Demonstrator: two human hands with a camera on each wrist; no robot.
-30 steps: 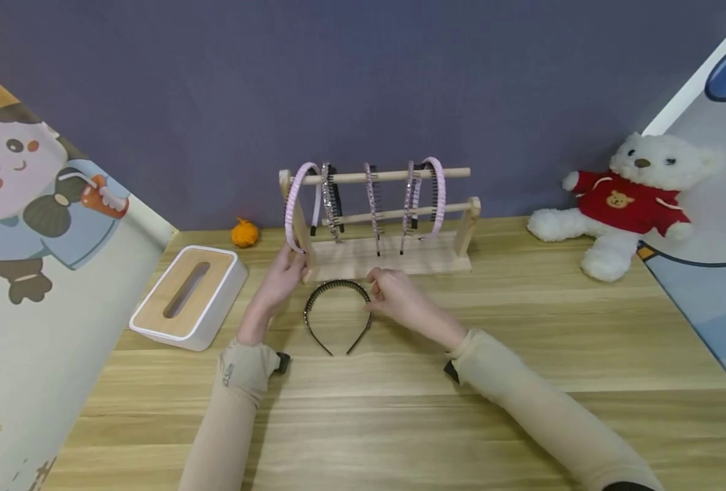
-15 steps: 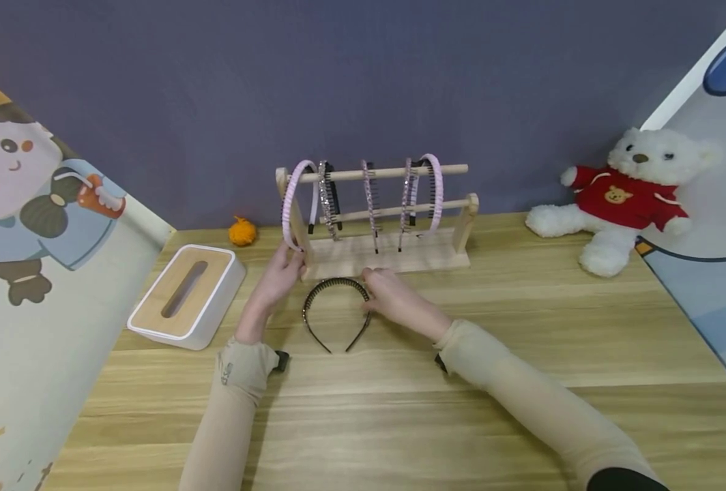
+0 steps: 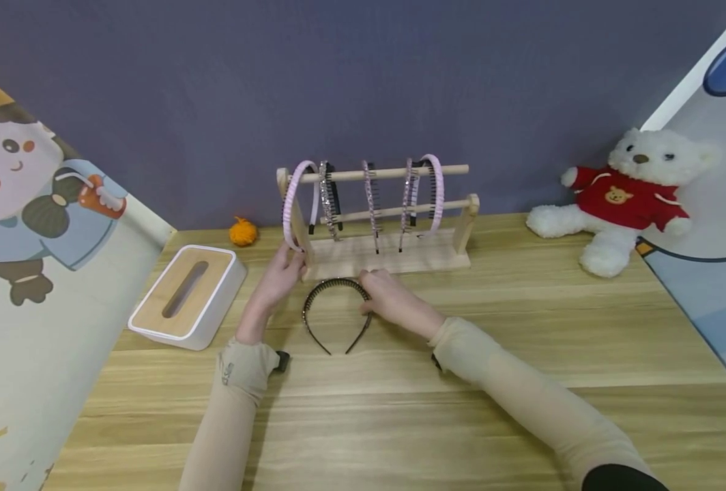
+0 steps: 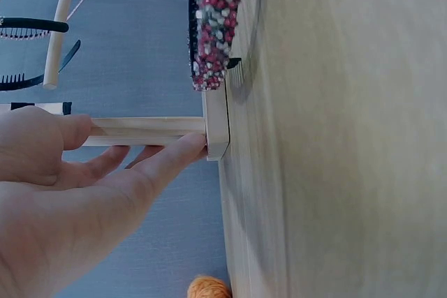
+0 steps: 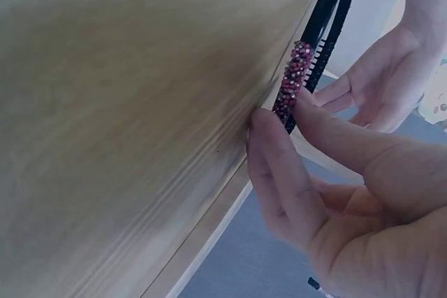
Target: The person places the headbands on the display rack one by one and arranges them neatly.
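Observation:
A black toothed headband (image 3: 306, 310) lies on the table in front of the wooden headband rack (image 3: 387, 259), its ends toward me. My right hand (image 3: 396, 300) pinches its right side between thumb and fingers. In the right wrist view, red and silver stones cover that part of the headband (image 5: 292, 78). My left hand (image 3: 280, 276) holds the rack's left end; in the left wrist view, thumb and fingers lie on either side of its upright post (image 4: 150, 127). Several headbands hang on the rack, among them a padded pink one (image 3: 288, 211) just above my left hand.
A white tissue box (image 3: 222, 300) with a wooden lid stands left of my left arm. Behind it sits a small orange ball-like thing (image 3: 243, 232). A white teddy bear (image 3: 633, 198) in a red top sits at the back right. A dark wall (image 3: 363, 82) rises behind the rack.
My right hand has shifted slightly left and its fingers have come in on the headband's side. The left hand stays on the rack. The headband has hardly moved.

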